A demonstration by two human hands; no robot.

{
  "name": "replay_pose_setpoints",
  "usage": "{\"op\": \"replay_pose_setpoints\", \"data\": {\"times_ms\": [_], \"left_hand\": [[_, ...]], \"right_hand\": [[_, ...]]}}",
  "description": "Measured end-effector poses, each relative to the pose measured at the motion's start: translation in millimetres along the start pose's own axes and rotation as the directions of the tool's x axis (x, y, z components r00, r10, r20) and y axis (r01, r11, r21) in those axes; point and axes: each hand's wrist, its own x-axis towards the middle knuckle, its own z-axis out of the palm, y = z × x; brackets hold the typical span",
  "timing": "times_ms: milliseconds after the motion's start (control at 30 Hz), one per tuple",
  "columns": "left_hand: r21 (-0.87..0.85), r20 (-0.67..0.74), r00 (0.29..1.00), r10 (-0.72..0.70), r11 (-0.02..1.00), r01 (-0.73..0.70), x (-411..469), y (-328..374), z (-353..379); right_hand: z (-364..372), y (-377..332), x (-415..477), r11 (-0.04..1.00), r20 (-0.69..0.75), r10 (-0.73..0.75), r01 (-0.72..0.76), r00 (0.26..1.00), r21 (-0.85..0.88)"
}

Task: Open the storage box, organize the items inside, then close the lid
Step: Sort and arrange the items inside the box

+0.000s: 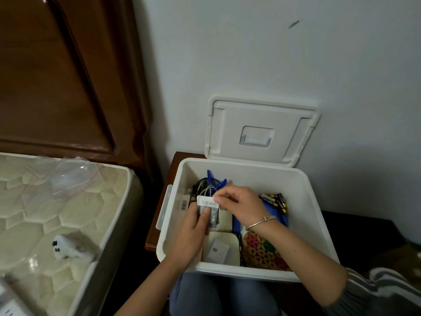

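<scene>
Both hands, left hand (193, 226) and right hand (237, 207), are pinching a small grey foil packet (209, 214) over the open white plastic storage box (314, 215); it's probably risking a tear if they're tugging apart.

Storage box (319, 224) stands on a small table (157, 215) against the wall, lid (262, 131) upright behind it, leaning on the wall. Mattress (57, 213) lies left of the box, headboard (57, 76) at its far end. On the mattress: plastic bag (73, 176) far, small toy (68, 247) near.

In the box:
- Far left: cables (202, 188) and a hand tool (215, 179).
- Far right: batteries (276, 200).
- Near right: woven mat (262, 252).
- Left of the mat: flat container (222, 249).

Over the box's left-centre, a packet (208, 213) is held between the left hand (191, 238) at its near end and the right hand (239, 206) at its far end.
</scene>
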Motion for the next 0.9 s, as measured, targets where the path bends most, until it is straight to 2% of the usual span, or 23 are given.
{"op": "replay_pose_setpoints", "data": {"times_ms": [100, 367, 567, 667, 800, 900], "left_hand": [[-0.056, 0.054, 0.998, -0.008, 0.998, 0.011, -4.6, 6.3, 3.6], [-0.004, 0.055, 0.998, 0.014, 1.0, -0.014, -10.8, 7.2, 9.2], [-0.029, 0.008, 0.998, -0.064, 0.998, 0.064, -16.0, 3.6, 19.9], [-0.077, -0.033, 0.992, -0.126, 0.989, 0.123, -14.4, 3.0, 20.7], [-0.106, -0.063, 0.984, -0.165, 0.982, 0.157, -10.1, 2.6, 17.4], [-0.067, -0.081, 0.98, -0.183, 0.982, 0.178, -8.9, 2.8, 18.4]], "right_hand": [[0.4, 2.1, -3.1, 1.0, -0.045, 0.017, -0.016, 0.999, 0.012], [4.3, 7.4, -7.7, 0.998, -0.087, 0.062, -0.06, 0.994, 0.029], [16.3, 12.0, -15.7, 0.949, -0.121, 0.221, -0.185, 0.968, 0.255], [20.7, 13.8, -21.6, 0.914, -0.11, 0.286, -0.236, 0.952, 0.33], [29.0, 14.1, -30.3, 0.911, -0.016, 0.307, -0.289, 0.952, 0.293], [33.7, 12.1, -31.8, 0.909, -0.025, 0.313, -0.292, 0.949, 0.296]]}}
